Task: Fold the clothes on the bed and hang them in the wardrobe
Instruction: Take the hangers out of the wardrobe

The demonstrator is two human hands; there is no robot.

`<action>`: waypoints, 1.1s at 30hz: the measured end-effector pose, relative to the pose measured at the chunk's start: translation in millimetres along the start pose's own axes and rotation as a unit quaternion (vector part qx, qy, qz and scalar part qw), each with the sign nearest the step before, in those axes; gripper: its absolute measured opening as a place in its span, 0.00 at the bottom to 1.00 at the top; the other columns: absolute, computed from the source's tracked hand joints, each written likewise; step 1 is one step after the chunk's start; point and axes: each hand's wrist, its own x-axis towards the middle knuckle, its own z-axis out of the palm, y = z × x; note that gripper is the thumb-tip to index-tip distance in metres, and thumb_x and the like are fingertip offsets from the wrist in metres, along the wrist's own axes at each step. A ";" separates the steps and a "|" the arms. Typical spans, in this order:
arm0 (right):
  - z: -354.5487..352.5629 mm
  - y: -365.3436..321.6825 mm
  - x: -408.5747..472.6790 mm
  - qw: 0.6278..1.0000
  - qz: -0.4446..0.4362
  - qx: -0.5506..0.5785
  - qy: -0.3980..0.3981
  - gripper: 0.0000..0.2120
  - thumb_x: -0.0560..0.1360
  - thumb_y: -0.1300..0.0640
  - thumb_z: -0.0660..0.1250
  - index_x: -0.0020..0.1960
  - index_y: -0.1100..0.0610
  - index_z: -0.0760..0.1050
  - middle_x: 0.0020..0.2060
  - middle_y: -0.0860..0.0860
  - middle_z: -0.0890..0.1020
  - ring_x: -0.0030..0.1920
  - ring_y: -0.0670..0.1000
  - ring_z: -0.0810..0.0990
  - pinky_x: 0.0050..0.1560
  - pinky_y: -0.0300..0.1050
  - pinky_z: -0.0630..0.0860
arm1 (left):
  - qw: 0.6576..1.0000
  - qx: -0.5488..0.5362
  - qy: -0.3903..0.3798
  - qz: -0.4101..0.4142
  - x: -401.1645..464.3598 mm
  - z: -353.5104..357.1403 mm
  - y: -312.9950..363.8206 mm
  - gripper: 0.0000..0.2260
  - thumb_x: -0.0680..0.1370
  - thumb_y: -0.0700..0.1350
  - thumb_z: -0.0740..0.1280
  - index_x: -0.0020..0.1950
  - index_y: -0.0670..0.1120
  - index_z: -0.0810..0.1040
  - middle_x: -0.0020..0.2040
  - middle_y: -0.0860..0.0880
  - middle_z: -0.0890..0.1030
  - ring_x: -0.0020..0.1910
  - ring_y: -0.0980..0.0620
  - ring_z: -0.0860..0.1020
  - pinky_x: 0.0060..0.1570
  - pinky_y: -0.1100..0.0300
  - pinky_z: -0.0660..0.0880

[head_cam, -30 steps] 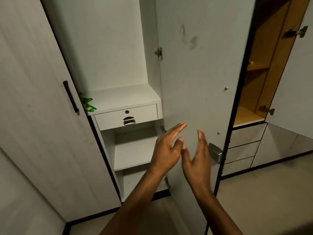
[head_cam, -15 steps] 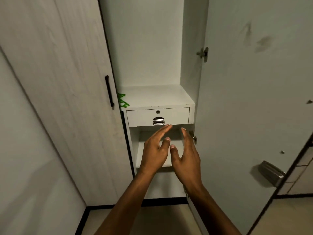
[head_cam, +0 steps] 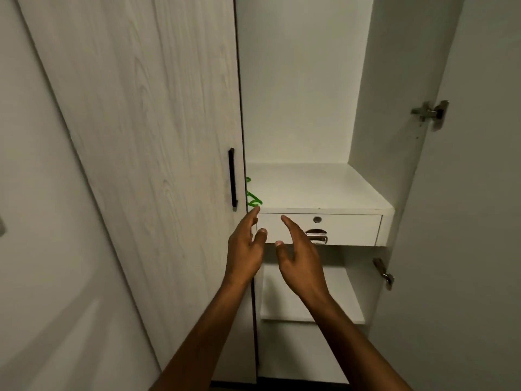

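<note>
I face an open white wardrobe point(head_cam: 296, 80). On its middle shelf point(head_cam: 315, 187), at the far left edge, lies a green plastic hanger point(head_cam: 252, 197), mostly hidden behind the closed left door point(head_cam: 158, 136). My left hand point(head_cam: 245, 249) is raised with straight fingers, its fingertips just below the hanger at the shelf's front corner. My right hand point(head_cam: 300, 258) hovers beside it in front of the white drawer point(head_cam: 338, 228), fingers spread, holding nothing. No clothes or bed are in view.
The drawer has a metal pull handle point(head_cam: 317, 237) and a keyhole point(head_cam: 317, 219). A lower shelf point(head_cam: 346, 303) sits beneath it. The right door point(head_cam: 465, 221) stands swung open with hinges point(head_cam: 430, 112) showing. The left door carries a black handle point(head_cam: 231, 177).
The view has swung left and closer to the open compartment. Both hands have risen from below the drawer to its front, the left now reaching near the green hanger.
</note>
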 end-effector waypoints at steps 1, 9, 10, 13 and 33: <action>9.2 -3.4 12.7 1.000 0.000 0.004 0.000 0.25 0.82 0.57 0.61 0.78 0.49 0.61 0.75 0.44 0.66 0.75 0.45 0.63 0.68 0.33 0.60 | 1.000 0.004 0.005 -0.010 18.4 -7.5 -8.1 0.23 0.83 0.40 0.63 0.77 0.51 0.65 0.75 0.52 0.68 0.72 0.55 0.68 0.72 0.56 0.67; 52.0 -18.6 72.7 1.000 -0.005 -0.002 0.015 0.25 0.81 0.60 0.61 0.77 0.49 0.64 0.73 0.45 0.70 0.72 0.47 0.69 0.69 0.41 0.67 | 0.991 0.000 0.026 -0.130 146.7 -25.3 -54.4 0.35 0.80 0.50 0.68 0.81 0.46 0.53 0.81 0.46 0.55 0.78 0.46 0.59 0.75 0.45 0.61; 54.0 -18.4 76.1 1.000 -0.002 -0.002 0.015 0.24 0.81 0.60 0.61 0.77 0.50 0.64 0.73 0.45 0.70 0.72 0.47 0.69 0.68 0.40 0.67 | 0.990 0.002 0.021 -0.141 156.9 -23.9 -56.0 0.35 0.80 0.50 0.68 0.81 0.46 0.54 0.80 0.45 0.57 0.77 0.45 0.61 0.74 0.45 0.63; 58.9 -15.4 83.4 1.000 0.008 0.004 0.015 0.24 0.81 0.60 0.61 0.76 0.49 0.64 0.72 0.45 0.71 0.71 0.47 0.69 0.67 0.38 0.66 | 0.988 -0.023 0.010 -0.151 173.1 -22.1 -62.5 0.26 0.79 0.46 0.68 0.75 0.45 0.63 0.69 0.44 0.71 0.66 0.44 0.73 0.65 0.48 0.73; 125.6 -47.7 54.3 0.958 -0.064 0.181 -0.211 0.14 0.83 0.54 0.59 0.67 0.45 0.69 0.59 0.38 0.78 0.61 0.34 0.75 0.63 0.32 0.71 | 0.980 0.003 0.182 -0.085 -19.0 -109.8 -30.3 0.19 0.80 0.35 0.64 0.68 0.51 0.71 0.59 0.61 0.76 0.56 0.73 0.74 0.50 0.71 0.71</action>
